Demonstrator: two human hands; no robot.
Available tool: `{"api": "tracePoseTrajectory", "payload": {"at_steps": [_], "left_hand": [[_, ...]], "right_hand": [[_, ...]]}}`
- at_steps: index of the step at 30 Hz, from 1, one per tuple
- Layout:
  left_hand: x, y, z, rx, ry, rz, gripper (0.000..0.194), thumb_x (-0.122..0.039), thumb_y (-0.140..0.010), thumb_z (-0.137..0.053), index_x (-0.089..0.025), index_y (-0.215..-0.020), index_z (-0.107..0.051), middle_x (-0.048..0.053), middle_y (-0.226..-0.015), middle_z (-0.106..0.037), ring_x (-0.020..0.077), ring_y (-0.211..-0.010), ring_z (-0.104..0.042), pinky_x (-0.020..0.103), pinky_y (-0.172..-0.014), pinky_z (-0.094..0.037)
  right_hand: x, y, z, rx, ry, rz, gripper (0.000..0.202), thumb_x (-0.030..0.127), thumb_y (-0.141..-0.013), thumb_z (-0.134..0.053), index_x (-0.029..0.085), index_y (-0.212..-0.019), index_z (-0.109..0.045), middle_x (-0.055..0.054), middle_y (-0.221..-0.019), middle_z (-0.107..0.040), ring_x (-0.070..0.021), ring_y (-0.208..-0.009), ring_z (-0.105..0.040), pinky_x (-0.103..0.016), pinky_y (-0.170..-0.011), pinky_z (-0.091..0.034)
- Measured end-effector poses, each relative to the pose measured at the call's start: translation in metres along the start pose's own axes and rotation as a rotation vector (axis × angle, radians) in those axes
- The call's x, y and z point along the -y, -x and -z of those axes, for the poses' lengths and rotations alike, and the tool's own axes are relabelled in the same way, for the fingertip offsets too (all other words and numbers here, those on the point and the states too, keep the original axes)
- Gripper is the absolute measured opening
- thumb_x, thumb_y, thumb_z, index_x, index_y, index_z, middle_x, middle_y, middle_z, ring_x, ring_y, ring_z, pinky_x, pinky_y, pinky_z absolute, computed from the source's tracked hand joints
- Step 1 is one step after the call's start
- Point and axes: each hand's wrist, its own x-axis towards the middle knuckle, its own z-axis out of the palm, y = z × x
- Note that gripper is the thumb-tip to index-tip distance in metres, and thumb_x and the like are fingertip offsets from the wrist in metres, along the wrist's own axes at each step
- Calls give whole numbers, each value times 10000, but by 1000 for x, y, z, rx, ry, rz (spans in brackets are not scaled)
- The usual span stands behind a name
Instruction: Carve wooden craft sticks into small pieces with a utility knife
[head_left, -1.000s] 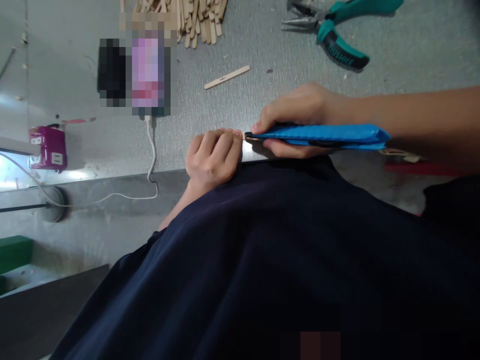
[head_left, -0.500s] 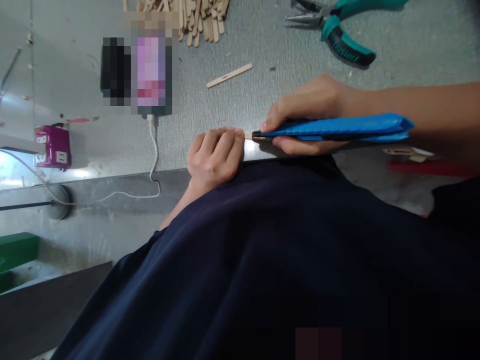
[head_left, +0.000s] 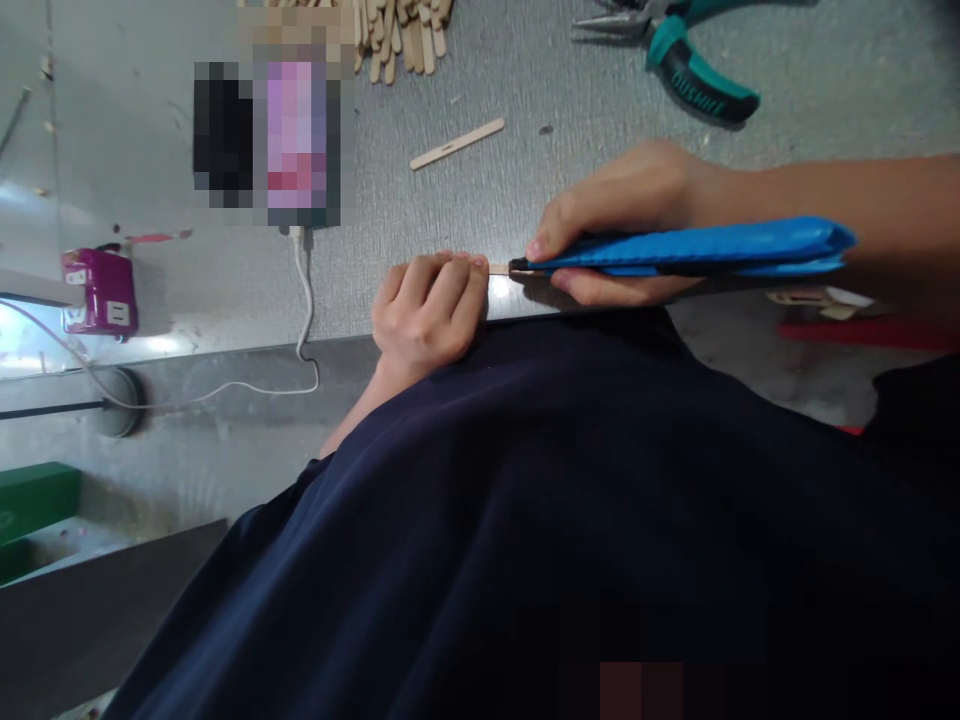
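Observation:
My left hand (head_left: 431, 308) is closed on a thin wooden stick (head_left: 499, 269) near the table's front edge. Only a short piece of that stick shows to the right of my fingers. My right hand (head_left: 622, 215) grips a blue-handled tool (head_left: 697, 246), whose dark tip meets the exposed part of the stick. What the tip does to the wood is too small to tell. Another wooden stick (head_left: 457, 144) with a dark mark at its middle lies on the grey table (head_left: 375, 200), beyond my hands.
Sticks are piled (head_left: 397, 35) at the back. Green-handled pliers (head_left: 697, 80) lie at the back right. Left of centre sit a blurred-out purple device (head_left: 296, 140) with a white cable (head_left: 302, 290) and a dark object (head_left: 223, 135). A purple box (head_left: 100, 290) stands farther left.
The blue tool and my right hand have shifted slightly to the right. My left hand stays almost in place. The view has moved a little, so the things on the table appear slightly higher.

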Motion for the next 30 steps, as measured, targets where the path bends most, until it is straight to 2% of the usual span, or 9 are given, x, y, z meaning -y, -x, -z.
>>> {"api": "tracePoseTrajectory", "payload": {"at_steps": [4,8,10,16,20,24,27,30], "left_hand": [[-1,-1,1,-59,-36,-36,301,-313,-1247,-578,-297,-1311,-872,122,-1129,-888,343,-1139,-835,552,-988,-554],[-2,1,0,-141,-63,-77,266,-302,-1224,-626,-308,-1323,-874,119,-1111,-882,335,-1098,-830,535,-958,-540],[-2,3,-3,-177,-68,-71,267,-284,-1215,-641,-324,-1338,-875,114,-1100,-875,325,-1068,-826,525,-943,-529],[2,14,-12,-157,-32,-7,314,-262,-1206,-655,-364,-1410,-871,104,-1040,-827,325,-1090,-833,512,-929,-528],[10,21,-14,-135,-96,-58,271,-288,-1198,-673,-354,-1353,-886,97,-949,-810,308,-1018,-841,482,-837,-531],[9,20,-12,-155,-194,-82,255,-345,-1182,-690,-328,-1338,-890,103,-915,-809,287,-945,-826,461,-790,-550],[5,16,-9,-200,-247,-147,307,-293,-1157,-697,-369,-1394,-877,85,-899,-805,277,-908,-810,463,-778,-548],[2,15,-8,-214,-238,-153,354,-253,-1143,-698,-397,-1420,-867,79,-910,-803,280,-912,-805,481,-797,-551]], "right_hand": [[1,2,1,-33,7,-61,229,331,-1041,-710,253,-1256,-695,27,-1029,-809,-162,-843,-771,-278,-756,-543],[7,5,0,-207,8,-204,227,386,-1011,-769,248,-1185,-725,31,-1010,-800,-163,-838,-754,-287,-749,-528],[12,4,-3,-244,28,-228,233,396,-995,-784,253,-1173,-738,32,-977,-803,-166,-792,-738,-298,-729,-532],[25,-5,-9,-149,86,-310,263,386,-975,-780,249,-1200,-775,-15,-1062,-891,-248,-937,-868,-326,-809,-645],[28,-8,-8,-158,5,-328,231,356,-1019,-776,251,-1225,-774,-5,-1129,-907,-225,-954,-871,-326,-851,-674],[30,-11,-8,-161,-27,-324,214,322,-1029,-773,235,-1224,-768,0,-1118,-893,-202,-960,-845,-317,-854,-629],[28,-13,-11,-190,-89,-354,220,291,-994,-782,232,-1205,-761,-2,-1084,-875,-196,-928,-813,-312,-812,-571],[20,-14,-16,-234,-144,-305,266,231,-944,-790,206,-1207,-759,10,-1054,-873,-172,-855,-793,-265,-726,-537]]}}
